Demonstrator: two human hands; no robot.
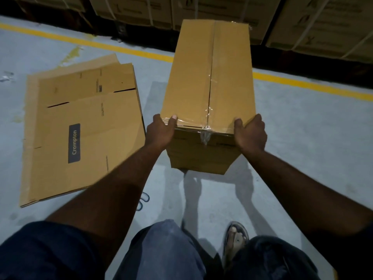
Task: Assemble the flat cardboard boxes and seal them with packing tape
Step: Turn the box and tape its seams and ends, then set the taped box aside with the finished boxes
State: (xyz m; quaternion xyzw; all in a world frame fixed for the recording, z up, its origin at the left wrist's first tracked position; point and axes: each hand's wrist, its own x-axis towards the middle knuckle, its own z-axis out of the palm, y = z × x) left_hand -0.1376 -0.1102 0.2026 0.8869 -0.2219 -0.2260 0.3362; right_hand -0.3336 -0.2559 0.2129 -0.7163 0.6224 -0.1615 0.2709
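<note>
The taped box [210, 77] stood on the floor [302, 138] beside the flat cardboard [80, 128]. Left hand [160, 132] and right hand [250, 133] gripped its near top corners, thumbs on top. Judged light, stiff, likely empty; the corners gave the surest hold, the tape being slick.

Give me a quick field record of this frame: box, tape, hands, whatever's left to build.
assembled box: closed, top flaps meet at a centre seam
tape: clear strip along the seam, running over the near end
left hand: grips the near left corner, thumb on top
right hand: grips the near right corner, thumb on top
flat boxes: stack on the floor, left of the assembled box, Crompton label up
background: strapped cartons behind a yellow line
</note>
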